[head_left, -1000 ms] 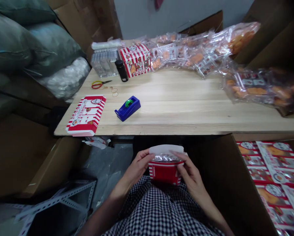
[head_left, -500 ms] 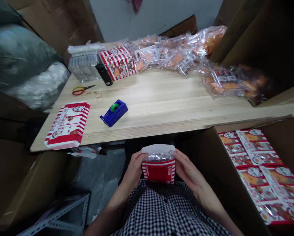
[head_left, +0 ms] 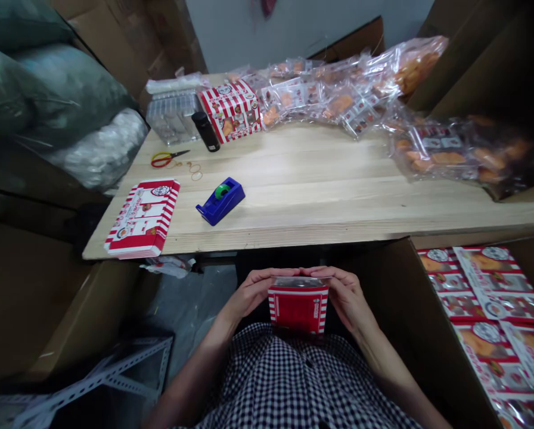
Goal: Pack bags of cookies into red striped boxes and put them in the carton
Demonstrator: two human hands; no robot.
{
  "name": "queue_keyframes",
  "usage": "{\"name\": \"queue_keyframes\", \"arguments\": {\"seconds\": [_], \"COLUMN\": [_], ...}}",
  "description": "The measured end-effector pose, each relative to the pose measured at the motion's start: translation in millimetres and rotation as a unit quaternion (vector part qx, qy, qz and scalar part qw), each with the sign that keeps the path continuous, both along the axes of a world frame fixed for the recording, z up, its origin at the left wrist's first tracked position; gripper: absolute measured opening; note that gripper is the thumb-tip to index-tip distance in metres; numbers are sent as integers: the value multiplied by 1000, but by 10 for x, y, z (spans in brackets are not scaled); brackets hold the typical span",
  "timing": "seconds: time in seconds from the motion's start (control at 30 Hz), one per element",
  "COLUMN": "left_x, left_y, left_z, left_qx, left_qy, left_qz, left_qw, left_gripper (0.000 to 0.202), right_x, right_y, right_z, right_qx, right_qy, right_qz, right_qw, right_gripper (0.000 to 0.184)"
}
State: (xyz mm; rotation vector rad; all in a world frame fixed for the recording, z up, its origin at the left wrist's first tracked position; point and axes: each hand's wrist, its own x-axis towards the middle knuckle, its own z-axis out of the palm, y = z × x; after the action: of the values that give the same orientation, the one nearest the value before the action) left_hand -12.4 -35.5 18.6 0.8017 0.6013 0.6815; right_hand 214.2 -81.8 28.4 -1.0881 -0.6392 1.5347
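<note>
Close to my body, below the table edge, I hold a red packaging box [head_left: 299, 310] with red-and-white striped sides. My left hand [head_left: 251, 292] grips its left upper edge, the fingers reaching across the far side of the top. On the opposite edge my right hand [head_left: 345, 292] does the same, its fingertips nearly meeting the left ones. A narrow clear plastic strip shows along the box's top, and its pale flap is mostly hidden behind my fingers. Ahead on the table lies a blue tape dispenser [head_left: 221, 201] with a green roll.
A stack of flat printed cards [head_left: 144, 218] lies at the table's left, near scissors [head_left: 168, 157]. A black bottle-like cylinder [head_left: 205, 131], clear plastic boxes [head_left: 173, 116] and bagged orange items [head_left: 338, 104] line the back. A carton [head_left: 432, 322] at right holds several printed packs.
My fingers have moved up and inward over the top of the box, and the white flap that stood up has folded away from me. The view has shifted slightly left.
</note>
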Motion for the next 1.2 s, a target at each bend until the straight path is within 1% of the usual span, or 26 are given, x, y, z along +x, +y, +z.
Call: {"name": "queue_keyframes", "arguments": {"seconds": [0.07, 0.13, 0.27, 0.37, 0.43, 0.53, 0.6, 0.67, 0.7, 0.77, 0.87, 0.97, 1.03, 1.1, 1.2], "left_x": [-72, -118, -140, -137, -132, -109, -92, -90, -99, -131, -178, -178, -164, -151, -135], "left_y": [28, 48, 60, 64, 76, 103, 122, 144, 157, 187, 233, 279, 314, 351, 403], "left_z": [-4, -10, -51, -55, -35, -10, -18, -29, -26, 6, 113, 211, 236, 232, 200], "left_qx": [46, 69, 78, 105, 133, 184, 213, 229, 232, 231, 226, 219, 218, 237, 305], "left_qy": [17, 41, 54, 62, 88, 137, 154, 158, 157, 151, 150, 163, 176, 196, 226], "left_qz": [-30, -40, -14, -1, -11, -20, -2, 10, 3, -33, -86, -108, -123, -127, -118], "left_qw": [998, 996, 995, 993, 987, 973, 965, 960, 960, 961, 959, 956, 952, 943, 918], "left_gripper": [38, 40, 34, 31, 33, 34, 30, 27, 27, 29, 32, 30, 32, 37, 37], "right_x": [-11, -11, 22, 48, 55, 61, 80, 121, 149, 214, 290, 299, 282, 266, 260], "right_y": [-4, -20, -76, -104, -99, -53, -9, 30, 46, 70, 109, 179, 235, 285, 334], "right_z": [-26, -42, -50, -65, -97, -183, -240, -262, -253, -189, -25, 121, 170, 184, 177], "right_qx": [18, 28, 63, 83, 84, 76, 81, 90, 95, 105, 128, 127, 115, 109, 108], "right_qy": [-10, -16, -7, -58, -94, -116, -122, -121, -124, -142, -177, -204, -215, -224, -248], "right_qz": [11, 31, 94, 129, 134, 120, 115, 125, 135, 170, 224, 240, 250, 261, 261], "right_qw": [1000, 999, 994, 986, 983, 983, 983, 981, 979, 970, 950, 941, 937, 933, 927], "right_gripper": [15, 18, 25, 25, 26, 22, 20, 18, 18, 20, 21, 16, 16, 19, 26]}}
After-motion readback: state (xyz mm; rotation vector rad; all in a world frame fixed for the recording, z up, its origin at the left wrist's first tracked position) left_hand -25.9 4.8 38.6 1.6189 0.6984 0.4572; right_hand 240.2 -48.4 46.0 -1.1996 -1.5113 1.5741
